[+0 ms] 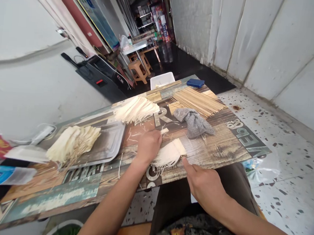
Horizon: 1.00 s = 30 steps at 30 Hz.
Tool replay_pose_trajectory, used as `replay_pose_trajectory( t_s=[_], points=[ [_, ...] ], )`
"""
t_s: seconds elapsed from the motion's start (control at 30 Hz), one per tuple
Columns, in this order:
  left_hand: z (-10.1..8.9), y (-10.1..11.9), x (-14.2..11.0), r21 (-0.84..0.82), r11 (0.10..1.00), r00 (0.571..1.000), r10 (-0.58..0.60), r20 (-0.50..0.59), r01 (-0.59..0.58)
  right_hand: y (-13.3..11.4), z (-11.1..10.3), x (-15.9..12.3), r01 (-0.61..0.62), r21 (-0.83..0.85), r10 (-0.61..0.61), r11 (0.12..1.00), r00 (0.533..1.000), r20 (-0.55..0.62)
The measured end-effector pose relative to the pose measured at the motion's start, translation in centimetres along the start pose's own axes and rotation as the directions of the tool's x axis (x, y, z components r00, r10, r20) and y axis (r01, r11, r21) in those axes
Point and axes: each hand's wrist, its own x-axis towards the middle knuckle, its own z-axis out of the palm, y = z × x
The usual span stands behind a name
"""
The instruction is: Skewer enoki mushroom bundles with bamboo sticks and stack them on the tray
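My left hand (149, 143) is closed above the table, and a small pale piece (164, 131) pokes out past its fingers. Beside it lies a flat, pale, fringed fan of food (169, 154), solid at its right end and loose-stranded toward the left. At that solid end, the fingertips of my right hand (202, 178) are pinched together; whatever thin thing they hold is too small to make out. Similar fringed pieces form a heap (136, 110) behind my left hand. More of them, yellower, are piled (74, 144) on a clear plastic tray (115, 143).
Thin wooden skewers (199, 101) lie spread at the table's far right, near a blue box (195, 83). A grey cloth (195, 123) is crumpled before them. A white tub (162, 79) stands at the far edge. Plastic packaging (8, 175) sits at the left.
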Motion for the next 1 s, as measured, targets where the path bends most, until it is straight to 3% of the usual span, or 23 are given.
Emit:
replay_pose_trajectory(
  t_s=[0.6,1.0],
  points=[
    [2.0,-1.1,-0.3,-0.033,0.993,0.983,0.105,-0.153,-0.111,-0.1,0.2,0.8,0.003,-0.049,-0.004,0.999,1.0,-0.023],
    [1.4,-0.6,-0.1,-0.046,0.988,0.979,0.139,-0.152,-0.147,-0.1,0.0,1.3,-0.013,-0.011,0.013,1.0,1.0,0.003]
  ],
)
